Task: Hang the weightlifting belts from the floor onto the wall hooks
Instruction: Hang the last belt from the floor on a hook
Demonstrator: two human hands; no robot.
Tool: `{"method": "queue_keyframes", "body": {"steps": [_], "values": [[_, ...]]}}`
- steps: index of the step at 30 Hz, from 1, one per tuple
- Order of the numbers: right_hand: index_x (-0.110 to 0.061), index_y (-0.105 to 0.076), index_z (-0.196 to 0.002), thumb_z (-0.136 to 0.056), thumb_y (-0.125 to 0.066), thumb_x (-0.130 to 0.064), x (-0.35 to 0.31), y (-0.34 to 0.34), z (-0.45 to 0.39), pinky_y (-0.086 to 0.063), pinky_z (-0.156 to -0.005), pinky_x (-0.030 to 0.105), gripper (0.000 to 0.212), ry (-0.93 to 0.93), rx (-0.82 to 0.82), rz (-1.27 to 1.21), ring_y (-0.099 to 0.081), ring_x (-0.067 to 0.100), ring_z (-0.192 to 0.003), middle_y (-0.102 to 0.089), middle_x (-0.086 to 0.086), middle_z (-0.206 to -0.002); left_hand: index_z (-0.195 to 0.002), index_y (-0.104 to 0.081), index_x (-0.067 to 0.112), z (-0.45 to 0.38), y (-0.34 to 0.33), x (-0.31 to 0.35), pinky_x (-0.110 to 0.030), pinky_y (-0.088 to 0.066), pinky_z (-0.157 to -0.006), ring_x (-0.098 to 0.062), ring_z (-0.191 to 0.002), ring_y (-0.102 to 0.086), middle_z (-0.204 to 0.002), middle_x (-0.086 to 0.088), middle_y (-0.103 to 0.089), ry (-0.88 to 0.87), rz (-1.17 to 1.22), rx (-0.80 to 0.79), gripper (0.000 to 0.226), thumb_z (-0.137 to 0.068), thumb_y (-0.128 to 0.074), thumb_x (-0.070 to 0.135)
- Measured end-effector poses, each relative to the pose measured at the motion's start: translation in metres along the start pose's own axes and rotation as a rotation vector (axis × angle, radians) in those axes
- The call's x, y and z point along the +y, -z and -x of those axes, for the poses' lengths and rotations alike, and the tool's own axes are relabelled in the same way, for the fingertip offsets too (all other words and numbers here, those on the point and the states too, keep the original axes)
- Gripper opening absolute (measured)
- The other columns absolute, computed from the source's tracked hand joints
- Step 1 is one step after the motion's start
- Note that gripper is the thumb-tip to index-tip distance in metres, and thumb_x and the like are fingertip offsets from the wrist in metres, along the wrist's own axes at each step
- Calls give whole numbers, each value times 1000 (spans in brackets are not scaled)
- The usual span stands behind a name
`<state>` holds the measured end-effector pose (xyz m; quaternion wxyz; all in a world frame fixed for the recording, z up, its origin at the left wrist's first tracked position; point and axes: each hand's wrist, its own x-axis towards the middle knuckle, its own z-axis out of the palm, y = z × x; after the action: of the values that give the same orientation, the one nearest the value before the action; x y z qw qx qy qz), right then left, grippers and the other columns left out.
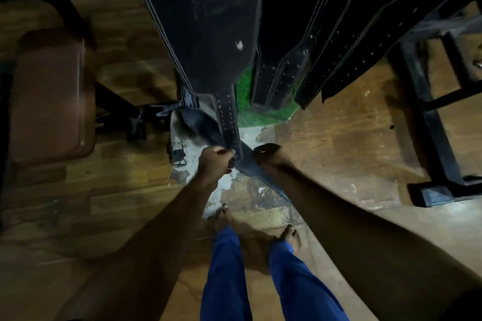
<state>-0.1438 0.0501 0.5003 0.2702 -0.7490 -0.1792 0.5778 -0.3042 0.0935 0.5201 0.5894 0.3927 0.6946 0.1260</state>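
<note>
I look straight down a wall. A wide black belt [203, 21] with white stitching hangs in front of me and narrows to a punched strap. My left hand [215, 161] is closed around that strap's lower end. My right hand [262, 161], with a black watch on its wrist, grips a dark belt length that runs diagonally down to the right; I cannot tell whether it is the same belt. A curled belt part with a metal buckle [179, 157] lies on the floor just left of my left hand. The hooks are out of view.
Further black belts [347, 34] hang to the right, one with white letters. A brown padded bench [49, 96] stands at the left, a black metal frame [433, 122] at the right. A patch of green turf [245, 91] shows behind the belts. My bare feet stand on wood-pattern flooring.
</note>
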Motion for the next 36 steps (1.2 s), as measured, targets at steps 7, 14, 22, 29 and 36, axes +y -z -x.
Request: {"method": "queue_keyframes", "body": {"steps": [7,14,22,29,36], "values": [[-18,-52,-76,-100,-53,-19,58,1,-57,-40,-42,21,24,-208,-143,5,-51,11,-42,-55,0,-57,-89,-62,5,-36,-47,-60,-30,-46,-62,-26,-65,-59,-77,-13,-64,218,145,-236,19,-100,-47,11],[-14,-56,-71,-93,-64,-4,133,-24,-171,-38,-42,22,25,-188,-83,51,-51,11,-42,-56,4,-63,-104,-67,6,-160,-107,-145,-36,-48,-74,-25,-78,-61,-93,-13,-68,197,103,-163,17,-94,-59,17],[-8,-74,-105,-97,-63,-22,216,-72,-331,-49,-73,26,20,43,55,310,-66,25,-93,-71,12,-99,-126,-55,-5,-345,-151,-251,-40,-54,-94,-36,-112,-64,-124,-20,-65,106,138,269,76,-69,-79,39],[-23,-76,-95,-91,-66,-26,255,-106,-403,-59,-91,45,11,128,72,301,-70,32,-101,-76,12,-105,-136,-49,0,-409,-159,-274,-39,-52,-100,-35,-120,-61,-135,-18,-60,194,329,337,62,-87,-76,26],[-25,-72,-117,-87,-67,-40,231,-100,-366,-57,-95,47,34,198,143,447,-68,30,-110,-73,7,-119,-119,-65,-3,-378,-149,-246,-46,-58,-92,-32,-100,-68,-110,-13,-70,124,354,297,32,-92,-70,15]]}}
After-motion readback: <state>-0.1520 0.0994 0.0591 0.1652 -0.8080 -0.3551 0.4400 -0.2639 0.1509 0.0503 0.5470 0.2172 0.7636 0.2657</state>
